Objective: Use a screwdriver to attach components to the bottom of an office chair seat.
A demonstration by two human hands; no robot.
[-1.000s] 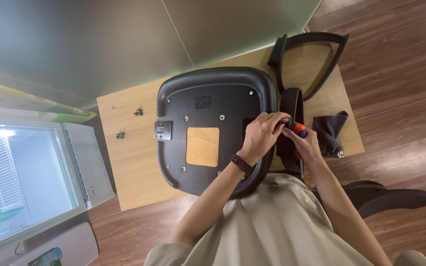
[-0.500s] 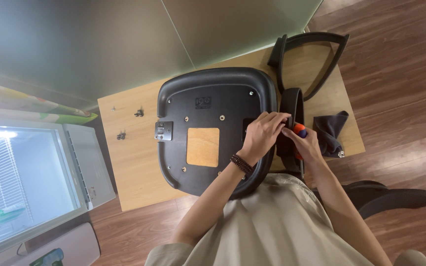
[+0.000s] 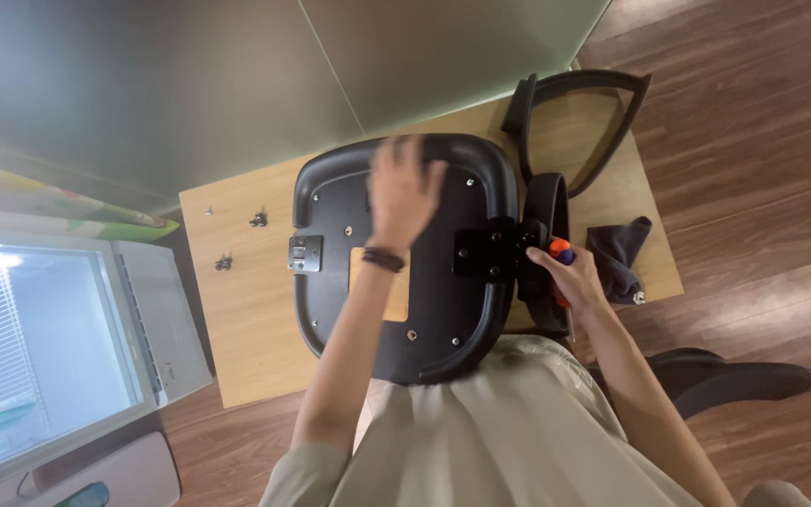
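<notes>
Hands (image 3: 404, 192) over black chair seat (image 3: 443, 310), wooden table (image 3: 246, 310), wood floor (image 3: 753, 141)

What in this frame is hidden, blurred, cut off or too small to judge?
- Left hand, head view: motion-blurred, so contact with the chair seat is unclear.
- Orange-handled tool: tip hidden by the right hand and the armrest; its grip is partly covered.
- Small fasteners on the table: too small to identify.
- Seat's near edge: hidden by the person's shirt.
</notes>
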